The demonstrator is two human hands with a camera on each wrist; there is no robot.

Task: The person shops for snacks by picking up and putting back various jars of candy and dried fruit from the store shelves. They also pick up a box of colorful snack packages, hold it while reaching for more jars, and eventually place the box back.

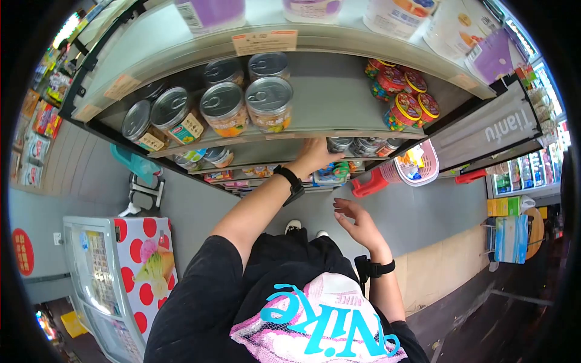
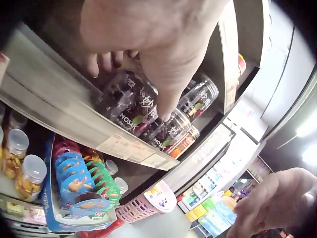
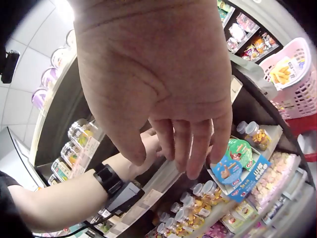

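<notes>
My left hand [image 1: 316,156] reaches onto a lower shelf under the big cans. Seen from the left wrist, that hand [image 2: 158,37] holds a dark-labelled clear jar [image 2: 124,104] standing at the shelf's front edge, thumb on one side and fingers behind. More jars of the same kind [image 2: 171,131] stand beside it, partly covered by the thumb. My right hand [image 1: 357,224] hovers in front of the shelves with its fingers loosely extended, holding nothing; its palm [image 3: 158,79] fills the upper part of the right wrist view.
Large ring-pull cans [image 1: 269,103] and candy tubs [image 1: 402,109] occupy the shelf above. A box of blue and green packs [image 2: 81,183] sits lower down. A pink basket [image 1: 423,166] stands at the right, a dotted freezer [image 1: 142,266] at the left.
</notes>
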